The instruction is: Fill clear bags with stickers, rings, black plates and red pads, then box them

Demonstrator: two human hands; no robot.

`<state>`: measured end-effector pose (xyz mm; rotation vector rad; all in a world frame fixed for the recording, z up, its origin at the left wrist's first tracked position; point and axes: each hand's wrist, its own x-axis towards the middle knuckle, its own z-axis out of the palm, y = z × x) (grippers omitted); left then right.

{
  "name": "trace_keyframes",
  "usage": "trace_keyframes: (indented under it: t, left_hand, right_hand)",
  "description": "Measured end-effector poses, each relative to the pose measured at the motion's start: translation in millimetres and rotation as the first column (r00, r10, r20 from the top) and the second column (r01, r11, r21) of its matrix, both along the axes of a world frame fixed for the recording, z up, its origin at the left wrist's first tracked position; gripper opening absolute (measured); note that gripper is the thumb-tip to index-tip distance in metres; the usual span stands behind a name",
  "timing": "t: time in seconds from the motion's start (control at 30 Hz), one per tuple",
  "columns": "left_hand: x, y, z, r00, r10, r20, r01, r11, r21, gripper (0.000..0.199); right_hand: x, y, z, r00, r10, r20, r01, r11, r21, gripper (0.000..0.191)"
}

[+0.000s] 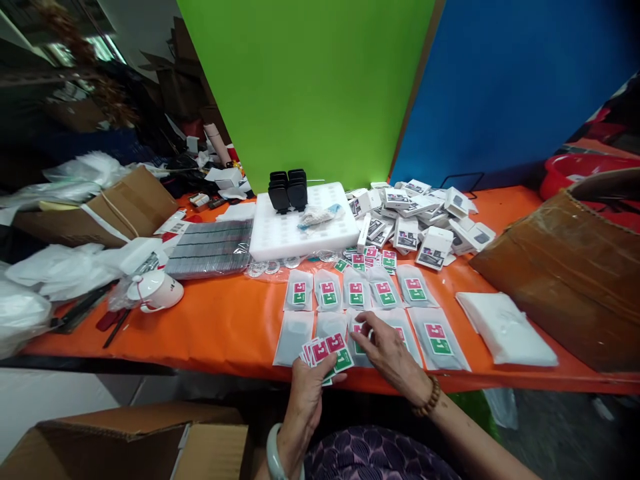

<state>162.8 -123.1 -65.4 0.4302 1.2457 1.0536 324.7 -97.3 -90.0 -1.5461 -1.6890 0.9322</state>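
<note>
My left hand [311,388] is closed around a fanned stack of small pink-and-green printed packets [334,350], held at the table's front edge. My right hand [387,347] hovers over the front row of frosted pouches, thumb and fingers apart and seemingly holding nothing. Under its fingertips a pouch bears one pink-and-green packet [359,340], partly hidden by the hand. To the right, another pouch [453,357] also has a packet on top. In the back row, each pouch [414,303] carries one. At the front left, a pouch [294,340] shows no packet on it.
Behind the pouches lie loose packets [389,260] and a heap of small white boxes [407,232]. A white foam tray [320,240] holds black square pieces [287,190]. A lidded mug [163,291], a white package [507,330] and cardboard boxes [570,267] stand around on the orange table [215,327].
</note>
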Motion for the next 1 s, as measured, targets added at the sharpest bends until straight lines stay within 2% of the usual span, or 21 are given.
trace_keyframes:
  t: [0.1,0.17,0.27,0.33,0.4,0.5,0.57,0.63,0.73,0.8,0.9,0.93,1.0]
  left_hand:
    - [-1.4,-0.6,-0.8,1.000,-0.020,-0.003,0.020,1.000,-0.011,0.049]
    - [-4.6,-1.5,-2.8,1.000,-0.015,-0.002,0.015,1.000,-0.017,0.052]
    - [-12.8,-3.6,-5.8,1.000,0.024,0.009,-0.024,0.999,-0.024,0.053]
    - [-19.7,-5.0,-6.7,0.997,0.072,0.024,-0.071,0.997,-0.040,0.052]
    - [-26.5,-6.2,-6.6,0.992,0.116,0.042,-0.113,0.992,-0.056,0.055]
    - [-34.2,-7.4,-5.6,0.991,0.128,0.048,-0.127,0.991,-0.035,0.058]
    - [-37.0,-7.9,-5.0,0.992,0.115,0.042,-0.115,0.993,-0.013,0.059]
    - [-37.9,-8.5,-4.6,0.994,0.106,0.036,-0.105,0.994,-0.015,0.059]
    - [-37.0,-9.3,-4.4,0.996,0.087,0.020,-0.086,0.996,-0.029,0.057]
    - [-35.9,-9.5,-4.5,0.998,0.067,0.013,-0.067,0.998,-0.020,0.057]
    - [-34.6,-8.7,-4.9,0.999,0.033,0.016,-0.033,0.999,-0.007,0.057]
    - [-34.3,-8.3,-5.0,1.000,0.027,0.016,-0.027,1.000,-0.002,0.056]
    - [-33.7,-7.6,-5.1,1.000,0.024,0.017,-0.024,1.000,0.012,0.055]
  right_hand:
    - [-10.3,6.2,9.9,0.951,0.108,-0.290,-0.166,0.968,-0.186,0.022]
    - [-16.5,11.8,9.2,0.885,0.094,-0.456,-0.236,0.935,-0.264,0.022]
    - [-23.6,20.2,2.9,0.857,0.013,-0.516,-0.184,0.942,-0.282,0.021]
    - [-28.0,23.8,-0.5,0.883,-0.026,-0.468,-0.121,0.952,-0.280,0.017]
    - [-33.2,24.6,-2.3,0.933,-0.004,-0.359,-0.092,0.964,-0.251,0.017]
    - [-41.8,22.1,-5.0,0.990,0.104,-0.097,-0.112,0.990,-0.089,0.009]
    - [-47.2,19.9,-8.3,0.988,0.129,0.082,-0.132,0.991,0.037,0.010]
    - [-51.3,18.3,-11.7,0.968,0.121,0.220,-0.143,0.986,0.088,0.013]
    - [-53.6,17.5,-11.8,0.922,0.097,0.374,-0.121,0.992,0.042,0.011]
    - [-52.9,17.2,-6.8,0.914,0.066,0.400,-0.083,0.996,0.026,0.009]
    - [-51.2,16.4,4.4,0.977,0.052,0.209,-0.067,0.996,0.066,0.009]
    - [-51.4,16.0,8.0,0.992,0.086,0.097,-0.091,0.995,0.044,0.009]
    - [-53.7,15.5,13.5,0.973,0.177,-0.149,-0.192,0.977,-0.091,0.013]
